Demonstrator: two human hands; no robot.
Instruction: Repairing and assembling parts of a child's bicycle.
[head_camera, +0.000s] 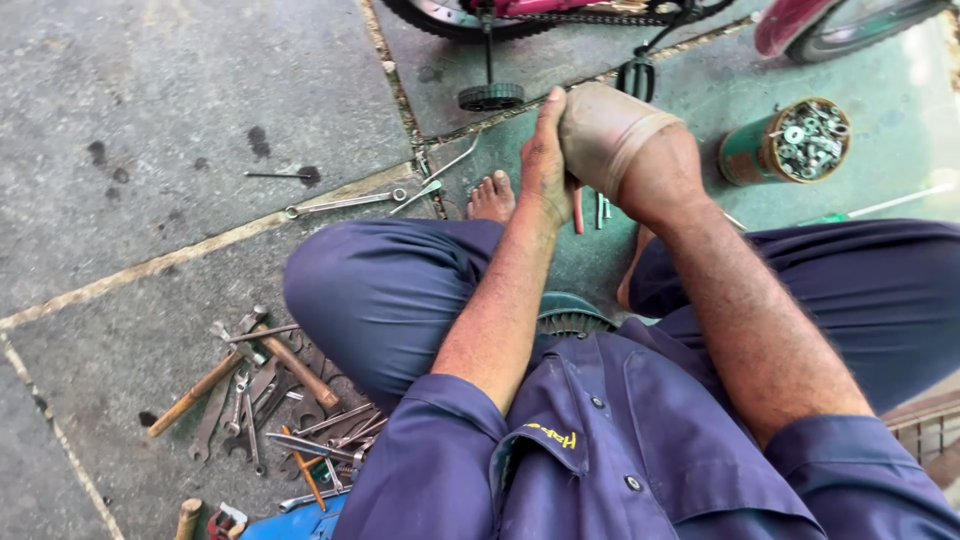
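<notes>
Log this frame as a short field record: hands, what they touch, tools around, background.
posture: person seated low on the concrete floor, knees apart, bare foot forward
left hand: pressed flat against the right hand
right hand: in a tan glove, closed on a red-handled tool
near hands: green can of nuts and washers; long spanner
left of knee: pile of spanners and hammers
background: pink child's bicycle with a training wheel

dark blue short-sleeved work shirt, matching trousers, bare feet.
</notes>
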